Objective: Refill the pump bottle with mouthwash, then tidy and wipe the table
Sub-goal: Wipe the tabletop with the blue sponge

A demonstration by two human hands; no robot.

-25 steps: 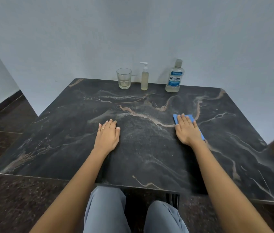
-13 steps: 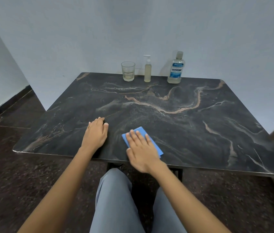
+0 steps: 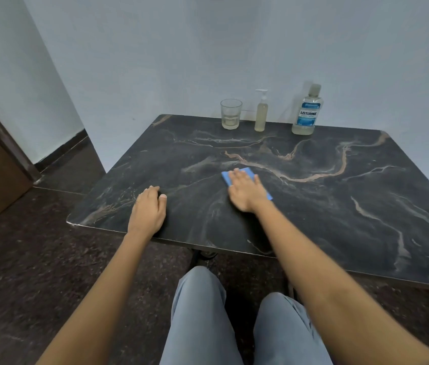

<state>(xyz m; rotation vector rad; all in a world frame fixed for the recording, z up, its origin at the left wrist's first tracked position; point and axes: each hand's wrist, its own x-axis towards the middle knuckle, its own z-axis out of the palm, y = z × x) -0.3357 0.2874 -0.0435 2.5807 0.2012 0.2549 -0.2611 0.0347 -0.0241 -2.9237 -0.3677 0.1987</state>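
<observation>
Our cloth (image 3: 225,178) slid farther under our flat right hand (image 3: 246,192); the left hand (image 3: 147,209) rests open. Long strokes could topple the glass (image 3: 230,114).

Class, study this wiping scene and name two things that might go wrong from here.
1. The glass, pump bottle and mouthwash bottle stand at the far edge of the table; a long stroke of the blue cloth under the right hand might knock one over, and the glass holds some liquid.
2. The surface around those three may go unwiped unless they are lifted.
</observation>
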